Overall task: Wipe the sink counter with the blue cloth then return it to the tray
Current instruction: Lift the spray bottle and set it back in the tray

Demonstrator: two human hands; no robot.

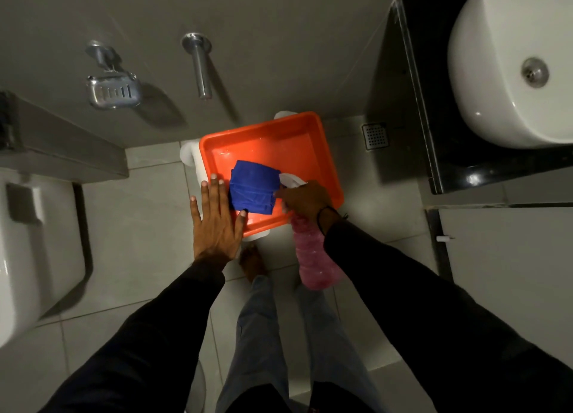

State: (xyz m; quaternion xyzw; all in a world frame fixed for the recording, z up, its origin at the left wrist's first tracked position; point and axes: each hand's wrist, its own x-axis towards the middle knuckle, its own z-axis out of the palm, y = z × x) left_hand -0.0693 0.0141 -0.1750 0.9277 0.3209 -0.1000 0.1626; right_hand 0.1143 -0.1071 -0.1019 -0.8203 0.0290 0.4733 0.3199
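I see the blue cloth (252, 191) folded in the orange tray (273, 140). L hand (217, 217) fingers spread open beside it; R hand (305, 200) fingers grip a pink spray bottle (313, 257).

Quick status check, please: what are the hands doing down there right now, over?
Left hand open, spread beside blue cloth. Right hand gripping pink spray bottle. Cloth folded in orange tray. Nothing blocking it.
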